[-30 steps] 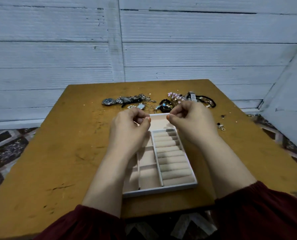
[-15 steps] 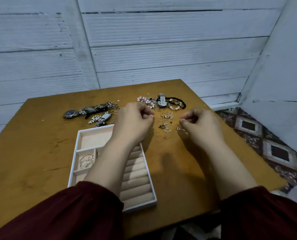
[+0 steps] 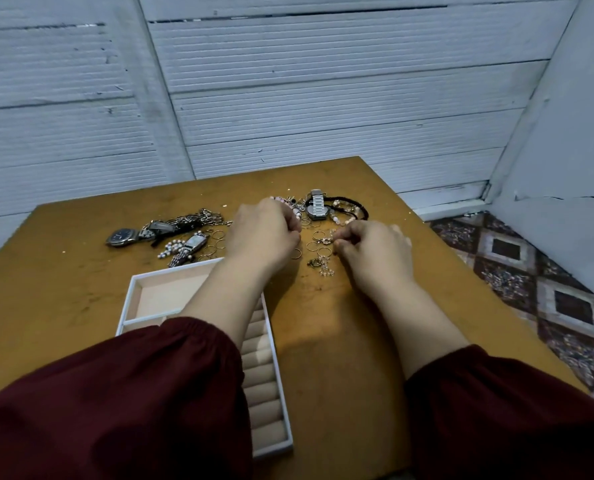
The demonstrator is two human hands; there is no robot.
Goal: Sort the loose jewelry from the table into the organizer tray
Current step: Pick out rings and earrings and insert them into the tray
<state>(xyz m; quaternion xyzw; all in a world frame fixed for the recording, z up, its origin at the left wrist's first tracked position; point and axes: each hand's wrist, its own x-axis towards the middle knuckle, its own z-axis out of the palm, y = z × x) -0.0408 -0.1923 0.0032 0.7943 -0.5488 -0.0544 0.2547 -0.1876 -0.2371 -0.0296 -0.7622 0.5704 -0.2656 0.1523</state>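
— Where do I find the tray?
— I see the organizer tray (image 3: pixel 129 306) at the near left of the worktop (image 3: pixel 63 289), partly under the left forearm and its dark red sleeve (image 3: pixel 132 393), with its ring rolls (image 3: pixel 262 375) along the right side
— And the loose pieces?
— Beyond it: a dark-faced watch (image 3: pixel 120 236) to the left, a silver watch (image 3: pixel 315 204) and a black cord bracelet (image 3: pixel 347 199) near the far edge, and thin rings (image 3: pixel 318 245) between the hands
— The hands?
— The left hand (image 3: pixel 264 233) is curled, knuckles up, just beside the rings. The right hand (image 3: pixel 375 251) draws thumb and fingertips together at the cluster's right edge. I cannot tell whether either holds a piece
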